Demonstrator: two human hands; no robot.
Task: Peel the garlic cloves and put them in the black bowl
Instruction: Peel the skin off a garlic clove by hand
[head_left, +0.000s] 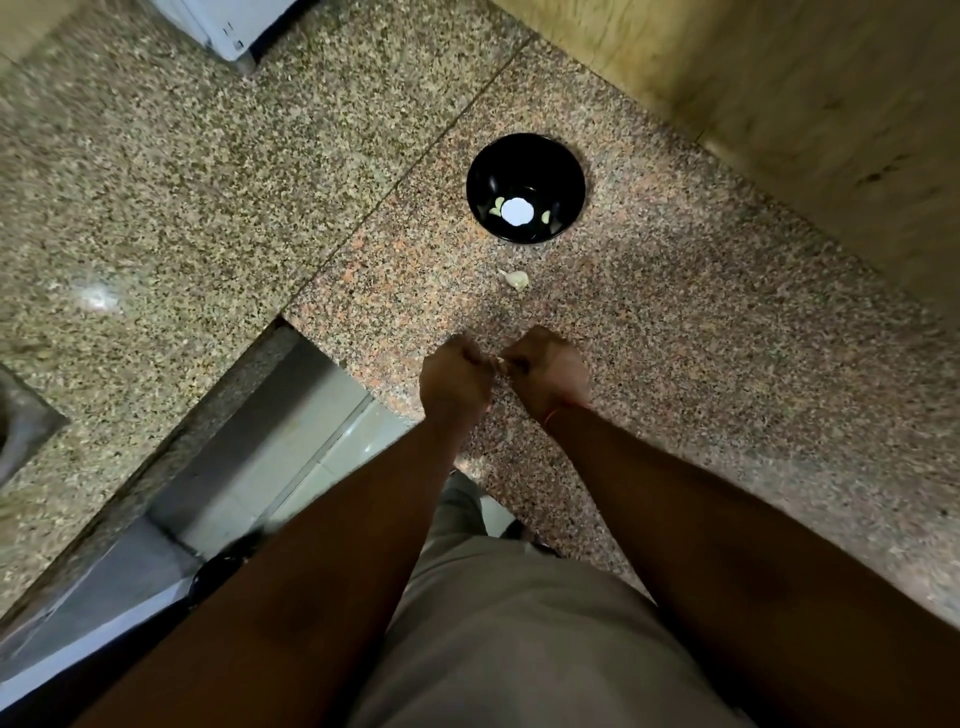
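Note:
A black bowl (525, 156) stands on the speckled granite counter (701, 338), with peeled pale cloves (497, 206) at its bottom around a bright white glare spot. One unpeeled garlic clove (516, 278) lies on the counter just in front of the bowl. Nearer to me, my left hand (454, 379) and my right hand (550, 371) are held close together with fingers curled. Between their fingertips they pinch a small garlic clove (500, 362), mostly hidden by the fingers.
The counter's front edge runs diagonally under my forearms, with a tiled floor (291, 457) below at the left. A beige wall (805, 104) bounds the counter on the right. A white appliance corner (228, 31) sits at the top left.

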